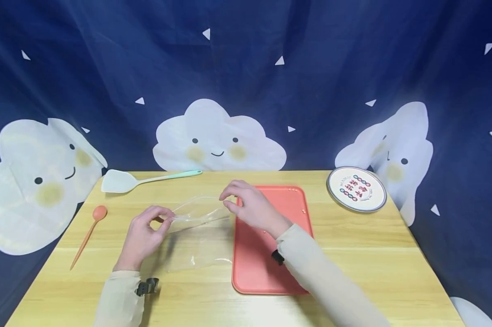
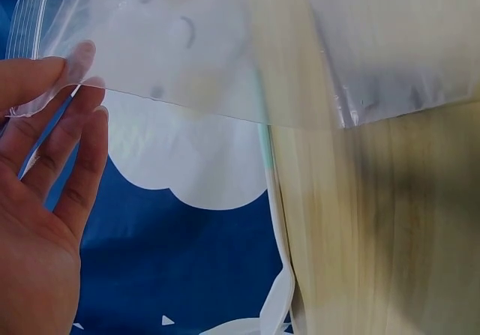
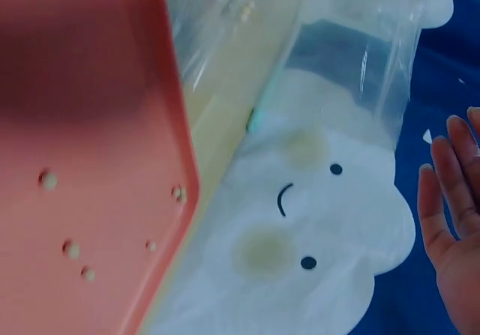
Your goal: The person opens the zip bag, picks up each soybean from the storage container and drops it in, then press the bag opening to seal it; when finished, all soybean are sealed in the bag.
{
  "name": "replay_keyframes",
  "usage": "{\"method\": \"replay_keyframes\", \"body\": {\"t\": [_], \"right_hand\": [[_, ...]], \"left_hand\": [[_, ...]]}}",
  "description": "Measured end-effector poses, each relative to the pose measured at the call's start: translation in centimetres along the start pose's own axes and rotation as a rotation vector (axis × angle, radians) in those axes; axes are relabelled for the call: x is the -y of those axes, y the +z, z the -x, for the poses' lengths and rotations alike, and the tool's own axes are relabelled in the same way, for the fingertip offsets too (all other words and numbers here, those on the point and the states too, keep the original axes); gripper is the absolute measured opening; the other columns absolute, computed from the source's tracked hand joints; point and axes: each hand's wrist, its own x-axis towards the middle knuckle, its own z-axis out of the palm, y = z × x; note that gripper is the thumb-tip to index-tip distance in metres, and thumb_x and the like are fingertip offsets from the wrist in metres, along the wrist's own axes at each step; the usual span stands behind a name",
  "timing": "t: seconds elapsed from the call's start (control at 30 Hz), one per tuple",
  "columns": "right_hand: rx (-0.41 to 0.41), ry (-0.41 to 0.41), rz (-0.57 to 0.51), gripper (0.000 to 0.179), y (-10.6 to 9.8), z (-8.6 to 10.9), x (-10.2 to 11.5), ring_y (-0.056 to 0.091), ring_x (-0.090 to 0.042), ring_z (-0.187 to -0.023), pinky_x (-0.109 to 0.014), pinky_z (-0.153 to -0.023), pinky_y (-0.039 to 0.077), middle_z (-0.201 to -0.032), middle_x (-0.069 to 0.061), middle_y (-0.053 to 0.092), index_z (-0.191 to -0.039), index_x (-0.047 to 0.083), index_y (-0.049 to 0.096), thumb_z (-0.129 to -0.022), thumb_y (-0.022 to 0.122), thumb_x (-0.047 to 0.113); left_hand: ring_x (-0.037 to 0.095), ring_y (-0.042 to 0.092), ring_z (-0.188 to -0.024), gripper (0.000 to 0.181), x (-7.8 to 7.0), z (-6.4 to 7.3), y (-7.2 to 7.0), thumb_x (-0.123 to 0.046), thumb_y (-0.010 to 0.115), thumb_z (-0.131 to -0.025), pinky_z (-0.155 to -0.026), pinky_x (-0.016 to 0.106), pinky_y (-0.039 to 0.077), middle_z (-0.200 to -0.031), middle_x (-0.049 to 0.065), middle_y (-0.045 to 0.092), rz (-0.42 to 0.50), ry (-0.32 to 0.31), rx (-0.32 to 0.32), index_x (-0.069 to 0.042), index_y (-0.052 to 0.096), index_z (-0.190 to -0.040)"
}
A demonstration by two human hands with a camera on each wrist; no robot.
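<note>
My left hand (image 1: 145, 234) pinches the upper left corner of a clear zip bag (image 1: 199, 252) between thumb and fingers. In the left wrist view, the ridged zip strip (image 2: 26, 20) runs beside those fingertips. The bag hangs over the table with its lower part near the tray's left edge. My right hand (image 1: 252, 206) is close to the bag's upper right end, over the tray's far left corner. Its fingers (image 3: 450, 177) are extended and apart from the bag in the right wrist view. Several small pale round bits (image 3: 71, 250) lie on the red tray (image 1: 254, 263).
A white spatula (image 1: 119, 181) with a mint handle lies along the table's back edge. An orange spoon (image 1: 100, 212) rests at the left. At the back right is a round printed plate (image 1: 358, 202). A blue cloud-patterned curtain (image 1: 246, 81) surrounds the wooden table (image 1: 364, 263).
</note>
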Motion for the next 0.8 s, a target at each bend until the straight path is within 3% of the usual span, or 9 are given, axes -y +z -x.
{"method": "replay_keyframes", "body": {"t": [0.33,0.57,0.8], "right_hand": [[0.003,0.102,-0.079,0.02,-3.5,3.2,-0.8,0.056,-0.017,-0.109,-0.04,-0.097,0.046,-0.111,0.009,0.06,-0.112,0.015,0.068,-0.093,0.067,0.01],[-0.015,0.117,0.044,0.018,-5.1,6.7,-2.2,0.059,-0.019,-0.103,-0.04,-0.091,0.049,-0.108,0.005,0.063,-0.107,0.013,0.069,-0.089,0.071,0.011],[0.061,0.17,0.081,0.022,-6.2,10.2,-3.9,0.06,-0.021,-0.102,-0.044,-0.091,0.049,-0.107,0.002,0.065,-0.109,0.009,0.068,-0.087,0.073,0.009]], "left_hand": [[0.011,0.06,-0.077,0.028,0.3,0.1,0.0,0.012,0.073,-0.076,-0.064,0.014,0.046,-0.088,-0.006,0.068,-0.001,-0.004,-0.005,-0.014,0.071,-0.086],[0.01,0.06,-0.077,0.03,0.3,0.1,0.0,0.014,0.072,-0.075,-0.067,0.014,0.046,-0.087,-0.006,0.068,0.016,0.0,-0.015,-0.014,0.071,-0.086],[0.01,0.061,-0.077,0.03,0.6,0.2,0.2,0.014,0.073,-0.075,-0.069,0.015,0.047,-0.088,-0.006,0.068,0.019,0.013,-0.014,-0.014,0.071,-0.086]]}}
